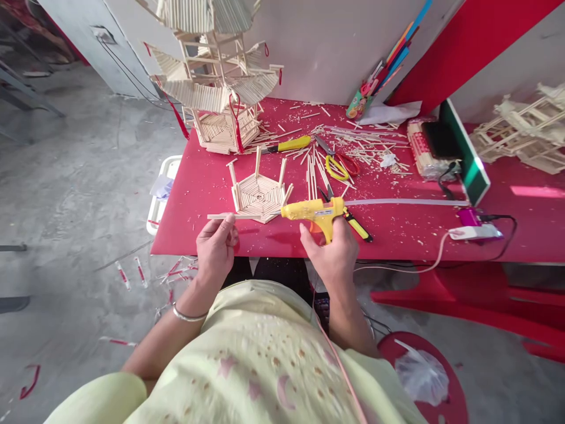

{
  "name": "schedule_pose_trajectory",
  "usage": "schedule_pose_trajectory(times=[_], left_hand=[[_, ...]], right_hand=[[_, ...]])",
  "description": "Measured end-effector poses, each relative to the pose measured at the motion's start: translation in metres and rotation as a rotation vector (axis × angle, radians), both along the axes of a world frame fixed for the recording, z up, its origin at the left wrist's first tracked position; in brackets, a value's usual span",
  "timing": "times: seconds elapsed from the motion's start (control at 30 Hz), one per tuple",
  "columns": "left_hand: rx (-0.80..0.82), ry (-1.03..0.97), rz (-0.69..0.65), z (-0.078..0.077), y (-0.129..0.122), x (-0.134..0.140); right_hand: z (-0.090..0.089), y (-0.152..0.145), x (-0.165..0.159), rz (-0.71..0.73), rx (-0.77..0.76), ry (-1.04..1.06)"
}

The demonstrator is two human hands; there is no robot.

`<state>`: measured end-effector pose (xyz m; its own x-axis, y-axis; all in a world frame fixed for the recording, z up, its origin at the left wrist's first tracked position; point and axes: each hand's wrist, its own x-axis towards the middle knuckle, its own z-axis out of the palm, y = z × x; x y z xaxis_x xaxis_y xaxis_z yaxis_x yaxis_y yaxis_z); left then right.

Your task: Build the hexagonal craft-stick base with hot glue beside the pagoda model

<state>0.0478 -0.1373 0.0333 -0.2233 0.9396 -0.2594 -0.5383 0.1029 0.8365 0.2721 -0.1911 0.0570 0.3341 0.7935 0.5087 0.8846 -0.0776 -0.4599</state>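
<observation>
Between the thumb and fingers of my left hand [217,242] is a thin pale wooden stick [247,217], held level above the table's front edge. My right hand [332,250] is wrapped round the handle of a yellow hot glue gun [313,211]. Its nozzle points left, close to the stick's right end; whether they touch I cannot tell. A long clear glue stick [397,202] juts from the gun's back. Just behind lies a hexagonal base of wooden sticks [260,196], with short posts standing up at its corners.
A tall stick pagoda [220,88] with red tassels stands at the back left. Loose sticks, a yellow utility knife [293,143], scissors [338,166] and a second cutter [358,227] lie on the red table [194,235]. At right are a power strip [474,232] and another stick model [525,126].
</observation>
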Motion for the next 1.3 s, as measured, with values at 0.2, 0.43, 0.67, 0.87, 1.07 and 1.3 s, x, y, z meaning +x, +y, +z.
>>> schedule_pose_trajectory(times=[0.2, 0.43, 0.67, 0.87, 1.07, 1.3], left_hand=[[0.273, 0.308, 0.072, -0.018, 0.003, 0.009], [0.333, 0.489, 0.064, -0.027, 0.008, 0.006], [0.313, 0.482, 0.036, -0.030, 0.011, 0.006], [0.313, 0.483, 0.028, -0.034, 0.012, 0.004], [0.320, 0.488, 0.023, -0.033, 0.013, 0.005], [0.341, 0.490, 0.018, -0.033, 0.013, 0.005]], right_hand=[[-0.023, 0.007, -0.008, -0.023, -0.102, -0.235], [-0.027, 0.013, -0.008, 0.011, -0.164, -0.350], [-0.030, 0.017, -0.008, 0.040, -0.153, -0.373], [-0.032, 0.017, -0.008, 0.030, -0.162, -0.380], [-0.030, 0.017, -0.008, 0.048, -0.163, -0.371], [-0.030, 0.017, -0.009, 0.044, -0.179, -0.388]])
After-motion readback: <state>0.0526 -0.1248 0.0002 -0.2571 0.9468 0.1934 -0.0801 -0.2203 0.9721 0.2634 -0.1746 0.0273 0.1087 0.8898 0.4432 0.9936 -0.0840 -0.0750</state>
